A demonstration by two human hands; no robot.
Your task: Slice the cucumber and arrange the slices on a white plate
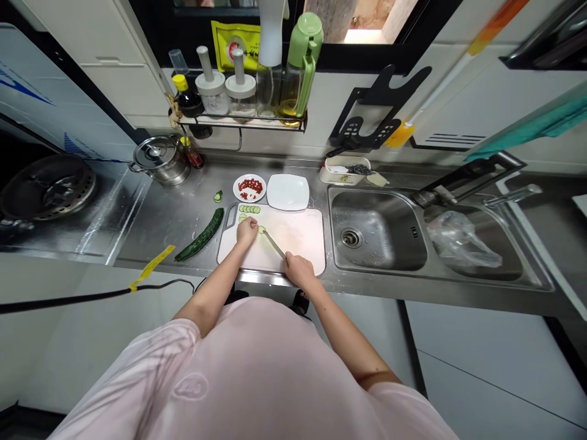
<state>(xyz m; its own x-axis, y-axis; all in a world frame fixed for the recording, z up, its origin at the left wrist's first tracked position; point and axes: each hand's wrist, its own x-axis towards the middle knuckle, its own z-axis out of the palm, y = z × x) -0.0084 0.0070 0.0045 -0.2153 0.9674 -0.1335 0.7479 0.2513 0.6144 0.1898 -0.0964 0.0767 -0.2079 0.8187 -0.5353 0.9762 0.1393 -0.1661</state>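
My right hand (299,269) is wrapped round the handle of a knife (274,244), whose blade points up and left over the white cutting board (298,235). A pale cucumber slice (262,230) is at the blade's tip. Just left of it is my left hand (247,231), its fingers drawn together; whatever is between them is too small to make out. A row of overlapping cucumber slices (249,209) lies along the board's upper left, with more slices (243,217) below, partly hidden by my left hand.
Left of the board lie a whole cucumber (200,236) and a cucumber end (217,196). Behind it stand a plate of chopped red pieces (257,195) and a white rectangular plate (288,191). A sink (378,229) is to the right, a steel pot (161,160) far left.
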